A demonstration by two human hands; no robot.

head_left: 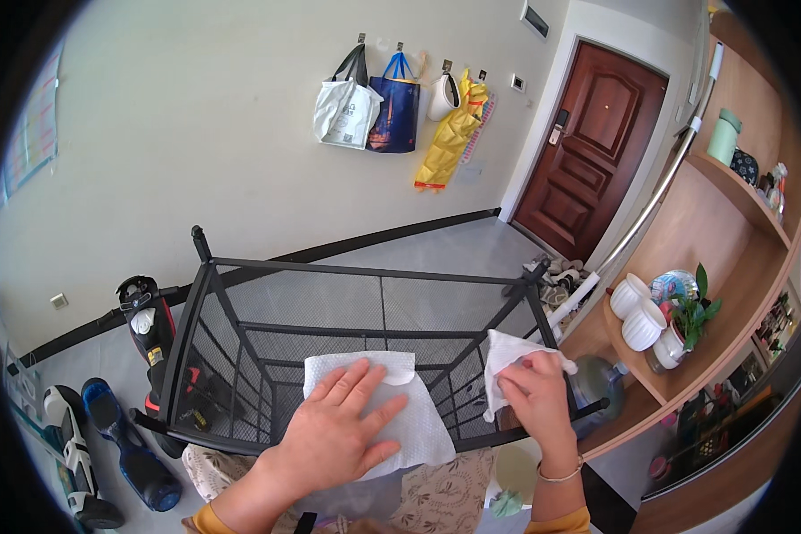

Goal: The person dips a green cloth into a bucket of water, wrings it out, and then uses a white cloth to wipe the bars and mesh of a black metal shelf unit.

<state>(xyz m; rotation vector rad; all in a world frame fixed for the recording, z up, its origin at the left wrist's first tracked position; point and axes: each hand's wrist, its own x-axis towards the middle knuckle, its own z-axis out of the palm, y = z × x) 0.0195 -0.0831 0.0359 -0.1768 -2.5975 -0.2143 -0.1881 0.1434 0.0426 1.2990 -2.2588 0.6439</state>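
Before me stands a black metal rack [320, 270] with mesh panels and upright corner posts. A white textured sheet [425, 429], like a disposable wipe or cloth, hangs over its near side. My left hand [343, 432] lies flat on that sheet, fingers spread. Toward the rack's right corner, my right hand [540, 399] pinches a second white cloth [504, 352], its fingertips closed together on it. The right cloth's edges hang loose around the fingers. A bracelet circles my right wrist.
Wooden shelves [676, 258] at the right carry white pots [643, 322] and a plant [696, 311]. A large clear water bottle [599, 392] stands beside the rack. A hoverboard [129, 445] and a scooter [147, 334] are at the left. Bags [393, 111] hang on the wall near a brown door [592, 147].
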